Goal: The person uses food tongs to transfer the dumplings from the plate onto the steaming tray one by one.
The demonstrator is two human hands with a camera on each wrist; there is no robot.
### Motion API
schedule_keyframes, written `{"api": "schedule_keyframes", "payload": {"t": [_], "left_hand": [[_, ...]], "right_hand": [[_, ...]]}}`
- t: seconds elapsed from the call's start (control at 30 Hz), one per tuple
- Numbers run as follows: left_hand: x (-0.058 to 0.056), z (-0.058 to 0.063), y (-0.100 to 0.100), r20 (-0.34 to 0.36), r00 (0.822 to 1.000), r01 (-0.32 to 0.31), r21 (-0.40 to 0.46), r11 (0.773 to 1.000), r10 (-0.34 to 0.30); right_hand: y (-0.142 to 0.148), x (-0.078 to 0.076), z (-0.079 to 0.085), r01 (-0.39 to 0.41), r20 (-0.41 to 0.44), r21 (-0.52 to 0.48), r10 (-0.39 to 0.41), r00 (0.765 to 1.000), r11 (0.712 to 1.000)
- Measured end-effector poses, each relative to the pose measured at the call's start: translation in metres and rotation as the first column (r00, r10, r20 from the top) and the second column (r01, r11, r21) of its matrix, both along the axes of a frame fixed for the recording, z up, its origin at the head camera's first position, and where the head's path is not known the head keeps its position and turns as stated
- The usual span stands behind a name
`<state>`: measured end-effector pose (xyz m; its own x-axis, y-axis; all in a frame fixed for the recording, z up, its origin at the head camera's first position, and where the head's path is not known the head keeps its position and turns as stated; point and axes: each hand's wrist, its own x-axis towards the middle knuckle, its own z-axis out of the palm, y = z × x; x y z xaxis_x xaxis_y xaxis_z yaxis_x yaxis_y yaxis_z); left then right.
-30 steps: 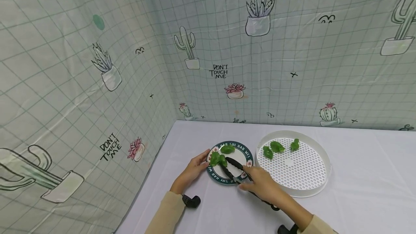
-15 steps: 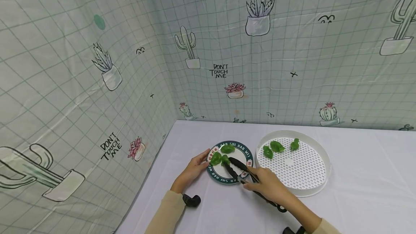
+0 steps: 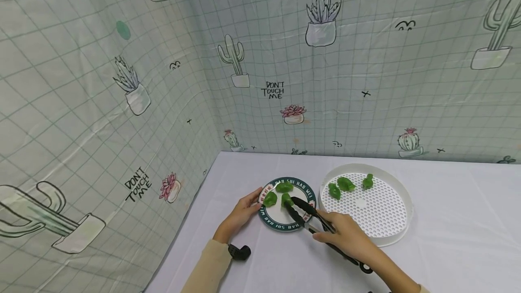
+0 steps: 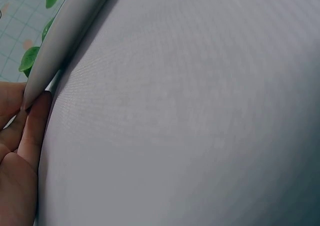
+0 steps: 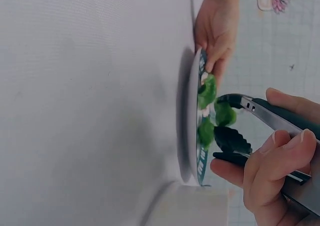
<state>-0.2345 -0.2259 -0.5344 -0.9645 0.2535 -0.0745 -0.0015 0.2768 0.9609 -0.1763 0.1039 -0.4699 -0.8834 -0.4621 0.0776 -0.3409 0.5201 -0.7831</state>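
Observation:
My left hand (image 3: 239, 217) pinches the left rim of a small round plate (image 3: 281, 226), white with a dark green lettered border. In the left wrist view, fingers (image 4: 35, 131) lie under the plate's edge. My right hand (image 3: 347, 235) grips black and metal tongs (image 3: 299, 221) over the plate. Between the tong tips is a green leafy piece (image 5: 225, 114), which appears raised off the plate in the right wrist view. Two similar green pieces lie on the plate: one at the left (image 3: 270, 199), one toward the back (image 3: 284, 186).
Right of the plate stands a round white perforated tray (image 3: 382, 214) with a raised rim. Three green leafy pieces (image 3: 346, 184) lie toward its back left. A white cloth (image 3: 268, 266) covers the table, and a patterned curtain (image 3: 358, 116) hangs behind.
The right hand and tongs have shifted a little right, carrying one green leafy piece away from the piece at the plate's left. The left hand stays on the rim.

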Motion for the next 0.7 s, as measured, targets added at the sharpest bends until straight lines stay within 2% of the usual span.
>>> {"api": "schedule_keyframes", "payload": {"t": [0.47,0.7], "left_hand": [[-0.001,-0.001,0.001,-0.017,1.000,-0.014,-0.027,1.000,0.014],[0.000,-0.001,0.001,-0.019,1.000,-0.008,-0.028,1.000,0.007]], "right_hand": [[0.033,0.019,0.007,0.023,0.044,-0.066,-0.020,0.999,0.998],[0.055,0.027,0.009,0.053,0.009,-0.054,-0.053,0.999,0.997]]}}
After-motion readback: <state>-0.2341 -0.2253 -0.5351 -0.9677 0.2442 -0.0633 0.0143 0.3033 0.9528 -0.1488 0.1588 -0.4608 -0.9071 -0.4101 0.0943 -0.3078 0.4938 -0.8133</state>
